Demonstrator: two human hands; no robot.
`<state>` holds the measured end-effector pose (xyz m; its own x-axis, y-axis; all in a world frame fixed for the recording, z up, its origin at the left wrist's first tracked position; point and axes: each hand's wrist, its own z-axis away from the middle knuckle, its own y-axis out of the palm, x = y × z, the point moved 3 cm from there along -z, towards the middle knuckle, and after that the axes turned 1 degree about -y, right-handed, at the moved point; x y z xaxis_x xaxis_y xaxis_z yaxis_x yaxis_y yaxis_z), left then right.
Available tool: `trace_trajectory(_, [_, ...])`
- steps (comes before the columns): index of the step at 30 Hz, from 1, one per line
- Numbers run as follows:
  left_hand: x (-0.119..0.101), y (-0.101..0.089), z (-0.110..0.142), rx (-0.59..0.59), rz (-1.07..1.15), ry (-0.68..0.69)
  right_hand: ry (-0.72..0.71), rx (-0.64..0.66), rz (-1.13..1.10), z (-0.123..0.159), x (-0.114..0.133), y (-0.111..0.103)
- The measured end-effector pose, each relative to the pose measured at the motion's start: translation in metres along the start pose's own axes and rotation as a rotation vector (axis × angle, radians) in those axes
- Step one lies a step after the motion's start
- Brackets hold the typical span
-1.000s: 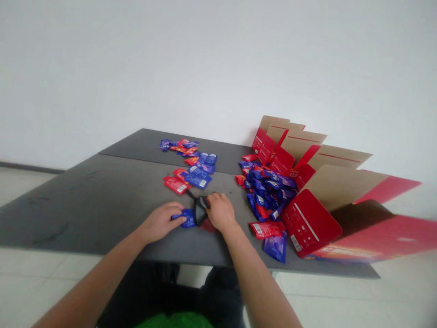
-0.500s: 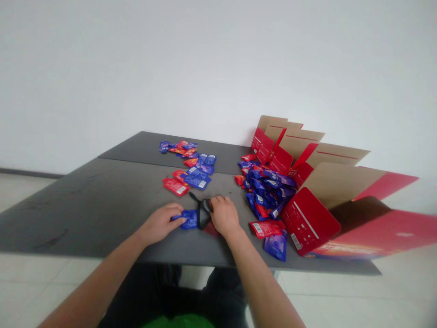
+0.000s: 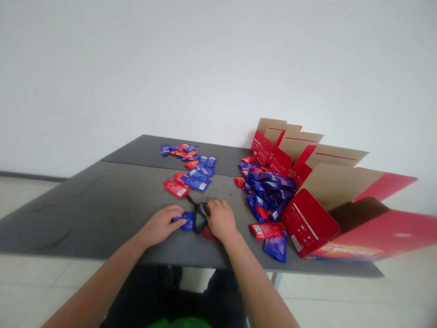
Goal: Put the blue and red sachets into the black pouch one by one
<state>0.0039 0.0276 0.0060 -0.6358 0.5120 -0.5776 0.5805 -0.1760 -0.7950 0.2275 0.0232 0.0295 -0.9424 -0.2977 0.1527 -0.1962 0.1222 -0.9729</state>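
Observation:
My left hand (image 3: 163,224) pinches the left end of a blue pouch (image 3: 187,221) lying flat on the grey table. Over the pouch's right end stands a black hand-held tool (image 3: 200,217) with a dark frame and a short piece sticking out at the far left; its kind is unclear. Fingers of my right hand (image 3: 221,218) are wrapped round the tool's right side. A dark red flat piece (image 3: 208,234) shows partly under the tool and my right hand. Just beyond lie a red pouch (image 3: 176,188) and blue pouches (image 3: 198,180).
To the right a heap of blue and red pouches (image 3: 268,189) lies against open red cartons (image 3: 311,223) with raised flaps. A red pouch (image 3: 266,230) and a blue pouch (image 3: 276,248) lie nearer. More pouches (image 3: 179,150) are spread farther back on the table (image 3: 112,205).
My right hand has moved slightly left with the black tool, which now covers more of the blue pouch. My left hand has barely moved.

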Motion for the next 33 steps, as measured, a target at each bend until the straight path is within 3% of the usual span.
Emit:
trace_trajectory(2, [-0.002,-0.001,0.0,0.003,0.004,0.016,0.101,0.023,0.035,-0.004,-0.02,-0.009])
trace_trajectory(4, [-0.002,-0.002,0.0,0.004,0.005,0.012,0.107,-0.011,0.036,-0.006,-0.018,-0.018])
trace_trajectory(7, [0.004,0.001,0.0,0.022,0.016,-0.012,-0.042,-0.114,-0.03,-0.003,0.021,-0.019])
trace_trajectory(9, [0.01,0.003,0.0,0.028,0.019,-0.031,-0.134,-0.12,-0.061,0.0,0.048,-0.008])
trace_trajectory(11, [0.014,0.005,0.0,0.019,-0.003,-0.045,-0.158,-0.099,-0.068,0.003,0.058,0.003])
trace_trajectory(14, [0.014,0.004,0.0,0.017,-0.041,-0.033,-0.081,-0.058,-0.049,0.003,0.034,0.009])
trace_trajectory(17, [0.008,0.002,0.0,0.028,-0.035,0.006,0.082,0.011,-0.004,-0.001,-0.003,-0.002])
trace_trajectory(19, [0.008,0.001,-0.001,0.027,-0.026,0.014,0.127,0.021,0.017,-0.003,-0.01,-0.011])
trace_trajectory(22, [0.015,0.003,-0.001,0.045,-0.024,-0.011,0.009,-0.061,-0.014,-0.001,0.018,-0.014])
trace_trajectory(24, [0.022,0.005,-0.001,0.04,-0.027,-0.042,-0.113,-0.102,-0.042,0.003,0.044,-0.007])
trace_trajectory(26, [0.025,0.006,0.0,0.014,-0.037,-0.059,-0.168,-0.097,-0.055,0.008,0.054,0.002])
trace_trajectory(29, [0.018,0.004,0.0,0.007,-0.051,-0.032,-0.056,-0.058,-0.047,0.01,0.028,0.006])
trace_trajectory(33, [0.006,0.001,-0.002,0.034,-0.053,0.015,0.135,0.006,0.013,0.002,-0.017,-0.011])
